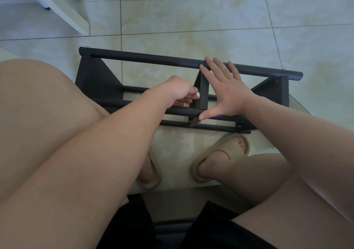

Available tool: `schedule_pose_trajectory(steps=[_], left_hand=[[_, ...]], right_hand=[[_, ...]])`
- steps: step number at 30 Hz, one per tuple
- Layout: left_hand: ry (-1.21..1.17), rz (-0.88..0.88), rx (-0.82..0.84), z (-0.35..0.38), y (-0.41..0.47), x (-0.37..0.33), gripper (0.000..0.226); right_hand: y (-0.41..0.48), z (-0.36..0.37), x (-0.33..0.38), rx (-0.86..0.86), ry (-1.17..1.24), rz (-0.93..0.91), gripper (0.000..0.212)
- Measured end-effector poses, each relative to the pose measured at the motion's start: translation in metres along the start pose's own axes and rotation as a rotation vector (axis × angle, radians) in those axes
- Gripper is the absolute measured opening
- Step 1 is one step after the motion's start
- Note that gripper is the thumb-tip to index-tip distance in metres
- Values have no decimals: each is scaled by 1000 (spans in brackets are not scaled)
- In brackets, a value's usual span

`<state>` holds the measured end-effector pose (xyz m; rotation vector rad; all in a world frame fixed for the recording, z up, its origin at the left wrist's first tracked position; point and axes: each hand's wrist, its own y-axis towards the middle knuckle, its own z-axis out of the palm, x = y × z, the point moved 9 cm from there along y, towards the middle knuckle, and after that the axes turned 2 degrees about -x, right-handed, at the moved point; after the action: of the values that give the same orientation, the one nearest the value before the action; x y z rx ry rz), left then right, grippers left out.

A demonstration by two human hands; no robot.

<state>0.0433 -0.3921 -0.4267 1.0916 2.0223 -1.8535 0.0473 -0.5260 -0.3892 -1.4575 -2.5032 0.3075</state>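
Head view: a black metal frame (145, 59) stands on the tiled floor (210, 18) before the seated person. Its long axis runs crosswise, reaching well out to either side of both hands. The right hand (226, 89) lies flat and splayed, with fingertips on the far bar and thumb on the near bar (172, 111), steadying the frame. Just beside it, the left hand (180, 90) curls its fingers onto the left edge of the centre brace (204, 93), which spans from bar to bar. Whether it holds a fastener is hidden. This looks like the step of seating or fixing the brace. The next move likely calls for keeping the right hand's pressure while the left aligns the brace squarely.
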Motion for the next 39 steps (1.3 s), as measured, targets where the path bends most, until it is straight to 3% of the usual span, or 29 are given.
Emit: schedule_pose_trajectory(steps=[9, 39], left_hand=[[60, -2, 55, 6, 0, 0, 16], [443, 235, 189, 4, 2, -3, 24]], right_hand=[[0, 1, 0, -5, 7, -3, 148], [0, 0, 0, 13, 3, 2, 149]])
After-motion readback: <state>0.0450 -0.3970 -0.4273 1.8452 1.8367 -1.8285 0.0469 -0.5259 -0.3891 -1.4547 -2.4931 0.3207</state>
